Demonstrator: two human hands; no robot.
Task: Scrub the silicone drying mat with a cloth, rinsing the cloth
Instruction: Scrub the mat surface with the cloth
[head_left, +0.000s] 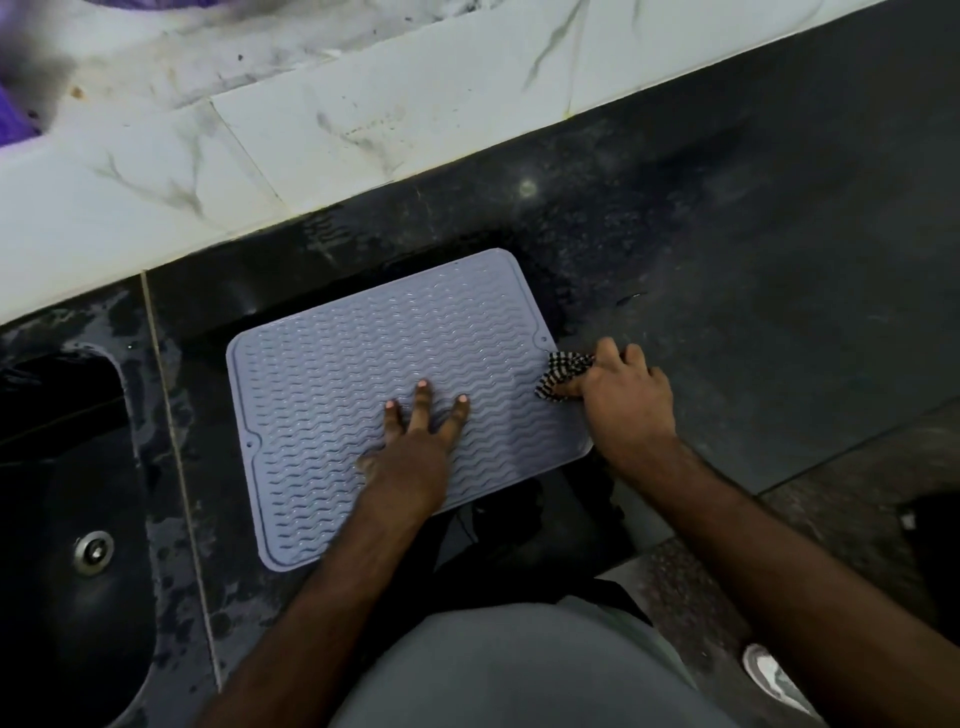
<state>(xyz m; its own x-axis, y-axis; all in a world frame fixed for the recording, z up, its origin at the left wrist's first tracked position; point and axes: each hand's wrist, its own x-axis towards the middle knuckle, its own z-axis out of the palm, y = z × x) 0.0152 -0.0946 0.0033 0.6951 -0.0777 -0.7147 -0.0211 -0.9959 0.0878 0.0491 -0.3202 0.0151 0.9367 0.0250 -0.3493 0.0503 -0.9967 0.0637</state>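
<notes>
A lavender-grey silicone drying mat (363, 374) lies flat on the black polished stone bench (727, 249), a rounded-corner rectangle turned a little off square, its surface covered in rows of raised wavy ridges inside a thin raised border, with small holes near two of its corners. The left hand (410, 452) presses down on the mat's middle, its grip open: fingers straight and spread, tips pointing toward 12 o'clock, palm flat on the ridges. At the mat's 3 o'clock edge the right hand (623, 400) holds a bunched black-and-white checked cloth (563, 376), fingers curled round it, the fabric touching the mat's border just below the corner hole. The bench looks wet, with streaks and pale blotches around the mat. At 9 o'clock from the mat, a dark sunken sink (62, 519) with a rounded rim is set into the bench, a round metal drain fitting (93, 552) at its bottom. Toward 12 o'clock runs a white marble-patterned tile wall (363, 119) with grey veining and dark smudges. At 6 o'clock the person's grey garment (519, 670) fills the lower frame, and speckled floor tile (810, 519) shows at 4 o'clock.
</notes>
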